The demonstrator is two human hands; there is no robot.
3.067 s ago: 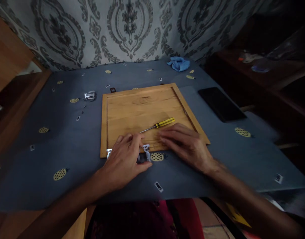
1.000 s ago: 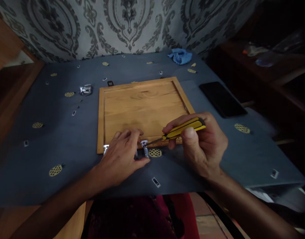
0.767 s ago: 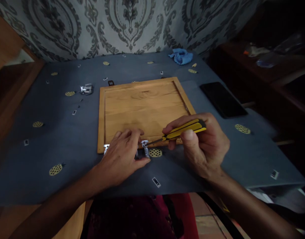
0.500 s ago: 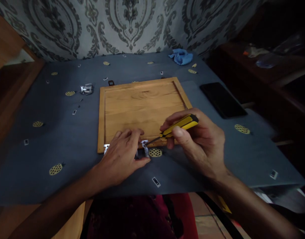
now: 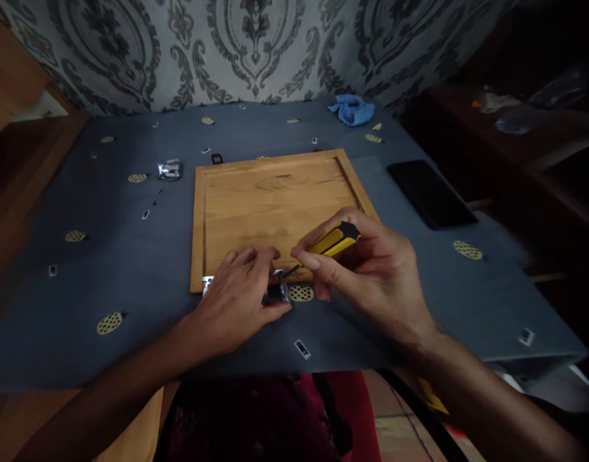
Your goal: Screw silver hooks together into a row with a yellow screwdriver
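Observation:
My right hand [image 5: 371,276] grips a yellow and black screwdriver [image 5: 335,240]. Its shaft slants down to the left, and the tip is at a shiny metal hinge [image 5: 283,292] on the near edge of a framed wooden panel [image 5: 270,205]. Spread across that edge, my left hand [image 5: 234,295] covers much of the metalwork, with the thumb against the hinge's near end and the fingers over the wood. Another shiny metal piece [image 5: 206,282] shows left of this hand; whether it joins the hinge is hidden.
A small bundle of metal hardware [image 5: 169,169] lies left of the panel, with tiny dark pieces close by. At the right is a black phone [image 5: 432,192]. A blue cloth [image 5: 352,110] is at the back of the patterned tablecloth [image 5: 131,256].
My right hand has moved left and slightly down with the screwdriver, bringing its handle nearer the hinge. My left hand stays in place on the panel's edge.

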